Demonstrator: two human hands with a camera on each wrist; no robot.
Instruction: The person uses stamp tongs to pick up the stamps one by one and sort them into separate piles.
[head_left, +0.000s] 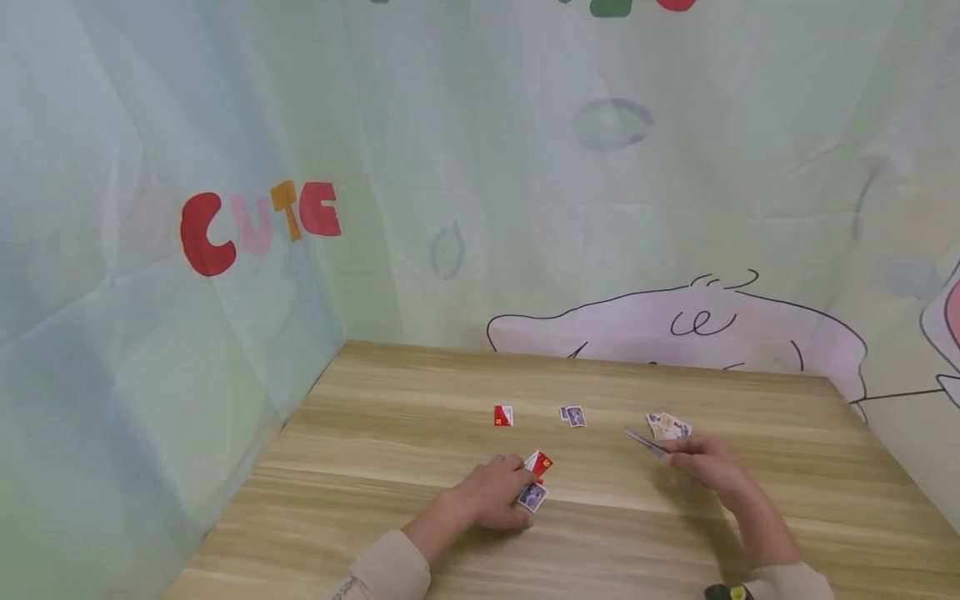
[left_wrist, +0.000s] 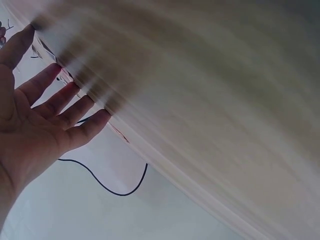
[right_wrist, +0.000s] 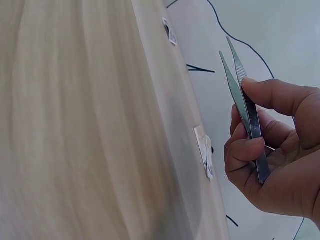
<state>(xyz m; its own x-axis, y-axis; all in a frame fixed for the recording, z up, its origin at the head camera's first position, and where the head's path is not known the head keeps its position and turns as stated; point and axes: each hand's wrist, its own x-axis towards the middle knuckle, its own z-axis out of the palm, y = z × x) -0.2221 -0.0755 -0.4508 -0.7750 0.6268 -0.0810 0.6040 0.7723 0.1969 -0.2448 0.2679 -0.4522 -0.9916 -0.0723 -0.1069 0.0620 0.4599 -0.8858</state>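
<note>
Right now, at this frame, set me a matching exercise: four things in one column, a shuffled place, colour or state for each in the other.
1. Tweezers
2. Left hand
3. CUTE lettering
4. Leftmost card in the head view

A. fingers spread
B. red and white
C. held in the right hand
D. on the wall

Pairs: 1-C, 2-A, 3-D, 4-B

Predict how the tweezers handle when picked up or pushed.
The tweezers are probably light: their arms look slim. Squeezed, those arms likely flex inward, since a gap shows between the tips. Laid down and pushed, they'd probably slide rather than roll, given long, flat-looking arms.
</note>
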